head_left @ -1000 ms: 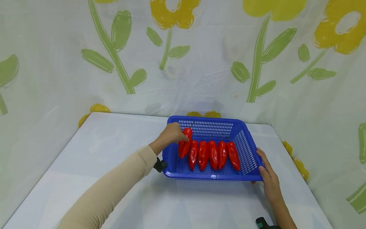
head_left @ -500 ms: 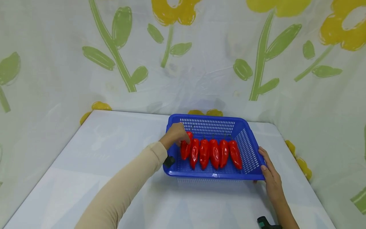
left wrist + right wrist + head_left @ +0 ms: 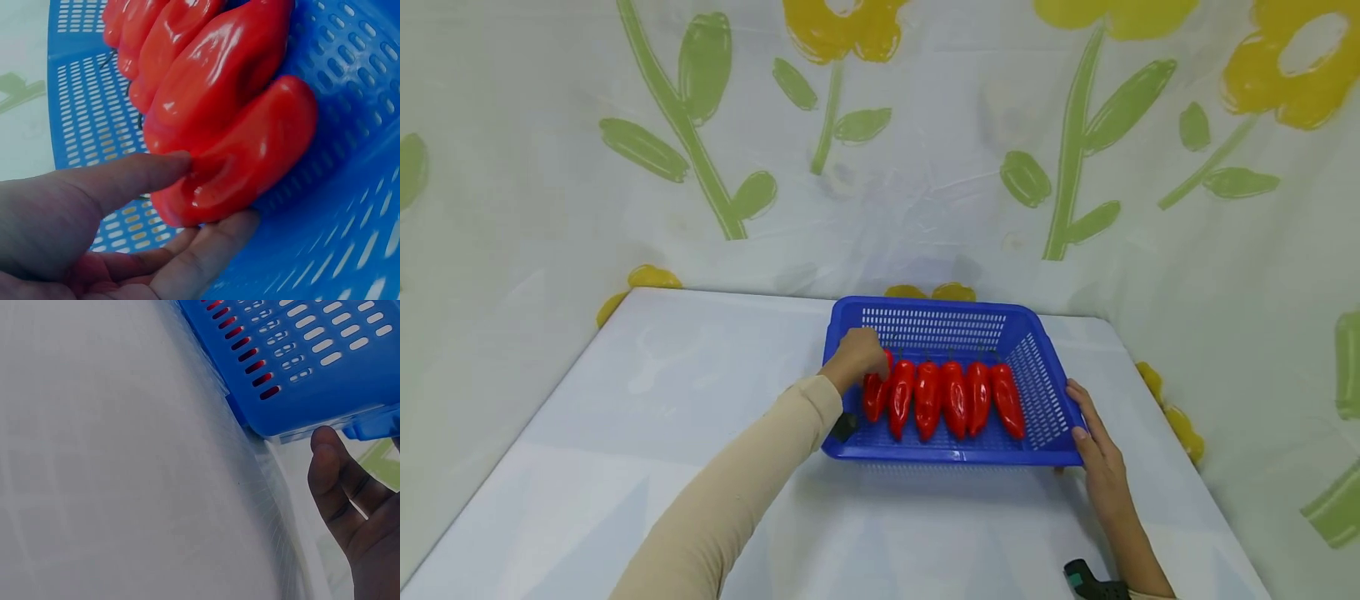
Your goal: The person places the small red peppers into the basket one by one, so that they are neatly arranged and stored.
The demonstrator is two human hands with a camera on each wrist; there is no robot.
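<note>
A blue plastic basket [image 3: 951, 455] with slotted walls holds several glossy red peppers [image 3: 928, 402] lying side by side in a row. My left hand [image 3: 859, 355] reaches over the basket's left side and grips the leftmost red pepper [image 3: 874, 400]. In the left wrist view, thumb and fingers pinch one end of this pepper [image 3: 265, 147], which lies against its neighbour [image 3: 212, 75]. At the front right corner, my right hand [image 3: 1103, 467] holds the basket's rim, thumb on top. From the right wrist, its fingers [image 3: 326, 469] appear right at the basket's edge.
The basket is on a white table [image 3: 700, 400], near its back edge. A pale curtain [image 3: 925, 200] printed with yellow flowers and green leaves hangs behind the table and along its sides. Dark devices [image 3: 1093, 581] are strapped to both wrists.
My left hand has lowered the leftmost pepper and brought it level with the row, close beside the others. The right hand keeps its hold on the basket's corner.
</note>
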